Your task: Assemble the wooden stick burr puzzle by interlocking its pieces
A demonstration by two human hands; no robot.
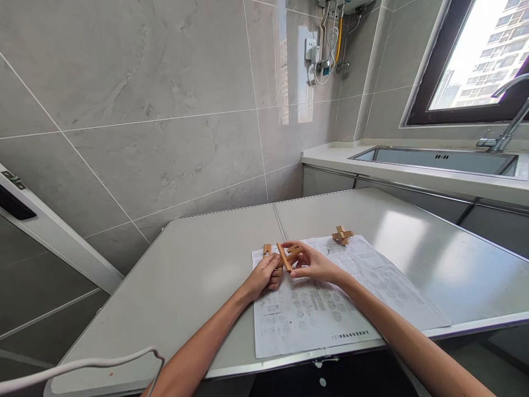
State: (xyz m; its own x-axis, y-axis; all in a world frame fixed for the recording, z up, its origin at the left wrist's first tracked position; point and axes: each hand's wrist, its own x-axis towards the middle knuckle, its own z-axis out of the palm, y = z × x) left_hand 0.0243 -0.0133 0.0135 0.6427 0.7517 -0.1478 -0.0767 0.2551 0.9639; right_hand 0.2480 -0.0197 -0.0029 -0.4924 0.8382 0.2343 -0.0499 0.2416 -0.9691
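Both my hands meet over a printed instruction sheet on a grey table. My left hand is closed on small wooden puzzle sticks, and my right hand pinches the same cluster of sticks from the other side. One loose wooden piece stands just left of the cluster, by my left hand's fingers. An assembled wooden cross puzzle sits apart on the far edge of the sheet, beyond my right hand.
A steel sink with a tap lies in the counter at the back right, under a window. Grey tiled wall stands behind the table. A white cable crosses the near left corner.
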